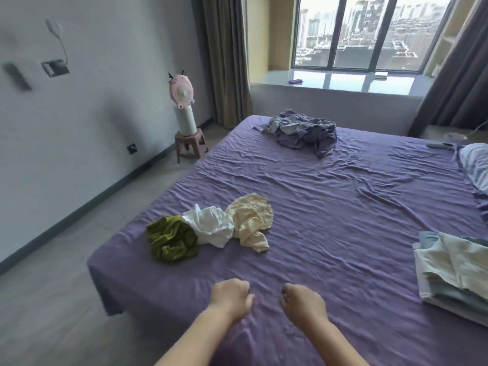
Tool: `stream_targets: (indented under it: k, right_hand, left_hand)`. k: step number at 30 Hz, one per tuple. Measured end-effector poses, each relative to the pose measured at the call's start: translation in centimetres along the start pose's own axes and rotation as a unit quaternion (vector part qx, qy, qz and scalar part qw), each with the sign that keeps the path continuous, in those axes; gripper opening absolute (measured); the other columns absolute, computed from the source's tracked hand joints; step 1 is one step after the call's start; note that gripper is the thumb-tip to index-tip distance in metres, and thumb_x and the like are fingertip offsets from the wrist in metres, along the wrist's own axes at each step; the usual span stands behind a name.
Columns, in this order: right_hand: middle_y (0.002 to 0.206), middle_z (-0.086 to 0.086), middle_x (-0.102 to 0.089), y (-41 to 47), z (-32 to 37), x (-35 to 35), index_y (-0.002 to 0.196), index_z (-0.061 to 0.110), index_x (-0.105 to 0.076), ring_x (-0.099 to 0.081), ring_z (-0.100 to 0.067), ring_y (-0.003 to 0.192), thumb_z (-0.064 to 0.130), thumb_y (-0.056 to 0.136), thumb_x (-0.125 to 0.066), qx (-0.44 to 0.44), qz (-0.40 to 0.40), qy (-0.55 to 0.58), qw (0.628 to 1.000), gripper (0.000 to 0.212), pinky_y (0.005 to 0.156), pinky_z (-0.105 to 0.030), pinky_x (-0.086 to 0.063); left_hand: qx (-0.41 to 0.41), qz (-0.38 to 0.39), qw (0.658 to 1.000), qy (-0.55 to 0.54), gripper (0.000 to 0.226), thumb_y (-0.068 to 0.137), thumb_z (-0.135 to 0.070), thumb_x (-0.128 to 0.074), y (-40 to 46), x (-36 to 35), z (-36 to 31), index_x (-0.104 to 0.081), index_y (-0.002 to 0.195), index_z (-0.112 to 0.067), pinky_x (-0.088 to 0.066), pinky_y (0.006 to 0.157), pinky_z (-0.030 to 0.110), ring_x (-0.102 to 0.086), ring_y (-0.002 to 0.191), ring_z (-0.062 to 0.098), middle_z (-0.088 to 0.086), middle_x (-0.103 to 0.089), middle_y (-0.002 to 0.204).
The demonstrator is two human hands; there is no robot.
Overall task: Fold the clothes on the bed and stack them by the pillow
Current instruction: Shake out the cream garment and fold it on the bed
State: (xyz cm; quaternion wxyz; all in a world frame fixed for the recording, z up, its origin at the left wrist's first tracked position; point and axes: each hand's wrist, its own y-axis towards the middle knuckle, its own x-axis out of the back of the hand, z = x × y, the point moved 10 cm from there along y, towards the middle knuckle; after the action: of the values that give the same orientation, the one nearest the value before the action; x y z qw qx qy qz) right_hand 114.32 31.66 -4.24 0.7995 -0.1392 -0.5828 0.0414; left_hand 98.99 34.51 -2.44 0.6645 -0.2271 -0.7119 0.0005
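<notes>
Three crumpled garments lie near the bed's left foot corner: an olive green one [171, 240], a white one [211, 224] and a cream one [252, 220], touching in a row. My left hand [231, 295] and my right hand [302, 302] hover low over the purple sheet [330, 194], both curled into loose fists with nothing in them, well short of the garments. A stack of folded clothes [454, 268], cream on pale blue, sits at the right edge. The striped pillow [475, 165] shows at the far right.
A rumpled purple-grey bundle of fabric [303, 132] lies at the bed's far end. A pink fan [182, 101] stands on a small stool [188, 143] by the left wall. Curtains and a window ledge [343, 80] lie beyond the bed. A bedside table [446, 136] sits far right.
</notes>
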Motion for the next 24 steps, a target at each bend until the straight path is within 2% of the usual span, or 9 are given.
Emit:
stream_targets:
  k: [5,10,15,18,21,24]
  right_hand:
    - [0.107,0.0,-0.066,-0.6,9.9,-1.4,0.096,0.02,-0.061,-0.06,-0.025,0.1,0.034,0.09,-0.04,0.044,0.001,0.009,0.999,0.025,0.07,-0.028,-0.041]
    - [0.095,0.0,-0.066,0.5,15.5,-2.1,0.082,0.02,-0.056,-0.06,-0.024,0.088,0.032,0.09,-0.04,0.071,0.015,0.003,0.997,0.022,0.06,-0.026,-0.035]
    - [0.076,0.004,-0.055,4.7,17.0,-2.5,0.073,0.02,-0.047,-0.052,-0.02,0.073,0.033,0.089,-0.039,0.072,0.01,-0.005,0.997,0.022,0.055,-0.028,-0.031]
    - [0.088,0.003,-0.063,8.5,16.8,-3.2,0.087,0.018,-0.058,-0.059,-0.02,0.082,0.031,0.09,-0.039,0.06,0.026,-0.004,0.998,0.023,0.058,-0.028,-0.036]
    - [0.084,0.005,-0.059,12.5,15.7,-4.0,0.071,0.023,-0.049,-0.06,-0.02,0.088,0.034,0.089,-0.041,0.035,0.057,0.015,0.998,0.023,0.06,-0.028,-0.035]
    - [0.092,0.006,-0.064,16.8,14.1,-3.7,0.081,0.025,-0.054,-0.061,-0.016,0.091,0.046,0.089,-0.045,0.01,0.075,0.024,0.997,0.025,0.062,-0.027,-0.038]
  left_hand:
    - [0.055,-0.015,0.998,-0.012,0.036,0.092,-0.045,-0.041,-4.5,1.8,9.9,-0.06,0.112,-0.022,-0.046,0.087,0.033,-0.059,0.111,0.024,0.0,-0.063,0.12]
    - [0.088,-0.021,0.996,-0.023,0.034,0.093,-0.044,-0.042,-5.5,1.9,15.7,-0.06,0.111,-0.022,-0.046,0.085,0.031,-0.06,0.109,0.024,0.0,-0.064,0.117]
    - [0.092,-0.004,0.994,-0.055,0.034,0.093,-0.044,-0.042,-2.3,1.2,17.9,-0.061,0.111,-0.023,-0.046,0.086,0.031,-0.06,0.109,0.024,0.0,-0.065,0.117]
    - [0.084,0.006,0.994,-0.063,0.034,0.093,-0.044,-0.042,1.2,1.2,18.8,-0.061,0.112,-0.024,-0.046,0.087,0.031,-0.06,0.109,0.023,-0.001,-0.064,0.118]
    - [0.081,0.022,0.993,-0.083,0.035,0.093,-0.048,-0.043,5.5,1.7,19.4,-0.062,0.111,-0.026,-0.045,0.087,0.031,-0.059,0.111,0.021,-0.002,-0.064,0.118]
    - [0.069,0.045,0.99,-0.114,0.037,0.091,-0.054,-0.045,10.3,2.6,18.9,-0.063,0.108,-0.027,-0.046,0.085,0.031,-0.059,0.109,0.02,-0.002,-0.066,0.115]
